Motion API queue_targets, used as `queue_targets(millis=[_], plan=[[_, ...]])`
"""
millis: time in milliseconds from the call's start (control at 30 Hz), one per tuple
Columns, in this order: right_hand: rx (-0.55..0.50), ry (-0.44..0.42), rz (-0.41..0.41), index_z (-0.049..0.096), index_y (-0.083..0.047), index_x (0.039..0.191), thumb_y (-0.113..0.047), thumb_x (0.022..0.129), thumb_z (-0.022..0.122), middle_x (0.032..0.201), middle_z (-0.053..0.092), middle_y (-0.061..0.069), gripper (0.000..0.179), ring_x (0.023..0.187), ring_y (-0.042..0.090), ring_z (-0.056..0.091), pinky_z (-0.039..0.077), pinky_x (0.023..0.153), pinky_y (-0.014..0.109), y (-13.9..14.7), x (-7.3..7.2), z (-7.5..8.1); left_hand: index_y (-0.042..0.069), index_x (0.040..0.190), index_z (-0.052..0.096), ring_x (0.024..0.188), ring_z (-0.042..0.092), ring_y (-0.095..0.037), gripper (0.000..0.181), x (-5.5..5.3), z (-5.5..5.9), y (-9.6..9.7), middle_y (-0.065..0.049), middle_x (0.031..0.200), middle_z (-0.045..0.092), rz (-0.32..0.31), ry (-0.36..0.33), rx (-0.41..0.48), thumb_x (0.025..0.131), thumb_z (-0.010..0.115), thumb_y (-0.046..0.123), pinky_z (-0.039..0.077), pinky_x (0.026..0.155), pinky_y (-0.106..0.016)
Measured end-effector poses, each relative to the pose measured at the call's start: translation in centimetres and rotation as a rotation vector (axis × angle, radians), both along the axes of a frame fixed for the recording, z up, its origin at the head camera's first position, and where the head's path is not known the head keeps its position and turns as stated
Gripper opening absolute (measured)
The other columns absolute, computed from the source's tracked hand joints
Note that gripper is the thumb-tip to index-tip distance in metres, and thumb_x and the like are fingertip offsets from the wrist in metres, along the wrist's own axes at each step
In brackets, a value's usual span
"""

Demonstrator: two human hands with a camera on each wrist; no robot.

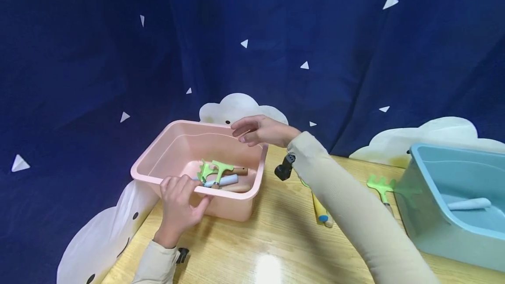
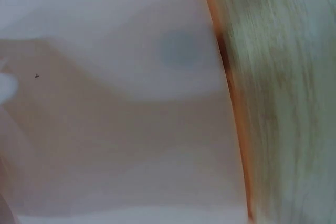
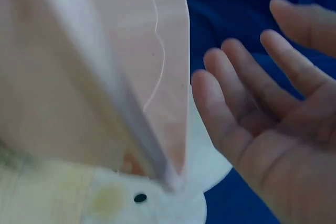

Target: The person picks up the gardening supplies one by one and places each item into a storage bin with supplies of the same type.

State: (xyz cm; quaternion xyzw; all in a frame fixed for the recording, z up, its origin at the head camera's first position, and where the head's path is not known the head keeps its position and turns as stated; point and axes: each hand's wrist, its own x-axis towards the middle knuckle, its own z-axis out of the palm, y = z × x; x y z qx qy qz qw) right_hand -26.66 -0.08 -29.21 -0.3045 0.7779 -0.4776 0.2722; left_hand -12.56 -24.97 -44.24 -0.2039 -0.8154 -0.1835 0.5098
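Note:
A pink plastic tub (image 1: 232,207) stands on the wooden table, tilted slightly in the head view. Its near rim is gripped by my left hand (image 1: 179,205), fingers over the edge. In the left wrist view the tub's pale wall (image 2: 131,145) fills most of the picture. My right hand (image 1: 264,129) hovers by the tub's far right corner, fingers spread and loosely bent, holding nothing; the right wrist view shows its bare palm (image 3: 283,150). Inside the tub lie a small green rake (image 1: 222,168), a green fork-like tool (image 1: 205,171) and a light blue handle (image 1: 226,181).
To the right stands a blue-green tub (image 1: 418,218) with a pale blue stick (image 1: 469,204) inside. Another green rake (image 1: 382,185) lies against its left side. A yellow handle (image 1: 318,205) with a blue end lies partly under my right forearm. A navy curtain (image 1: 276,21) hangs behind.

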Motion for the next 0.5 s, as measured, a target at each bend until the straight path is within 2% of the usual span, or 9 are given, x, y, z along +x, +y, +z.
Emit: queue_targets(millis=[67,233,500], plan=[[0.015,0.061,-0.019,0.056,-0.010,0.136,-0.005,0.093,0.058,0.137,0.061,0.014,0.043,0.127,0.029,0.059,0.053,0.099,0.043,1.1,0.2,0.2,0.005,0.081,0.062,0.070,0.044,-0.027,0.041,-0.1,0.0,0.0,-0.004,0.070,0.054,-0.002,0.004,0.003,0.081,0.063,0.047,0.029,0.086,-0.049],[0.045,0.139,-0.070,0.058,-0.007,0.132,-0.004,0.094,0.056,0.133,0.063,0.015,0.038,0.120,0.030,0.062,0.054,0.096,0.043,4.2,1.4,0.1,0.005,0.081,0.062,0.071,0.044,-0.027,0.044,-0.1,-0.1,0.1,-0.004,0.070,0.054,-0.004,0.010,0.003,0.084,0.060,0.049,0.029,0.086,-0.048],[0.109,0.269,-0.088,0.062,-0.008,0.127,-0.009,0.094,0.059,0.128,0.066,0.014,0.033,0.114,0.025,0.065,0.054,0.096,0.040,8.1,4.7,-2.5,0.006,0.080,0.062,0.070,0.043,-0.024,0.048,0.1,-0.5,-0.1,-0.003,0.070,0.054,-0.015,0.017,0.002,0.087,0.057,0.053,0.029,0.086,-0.048]])
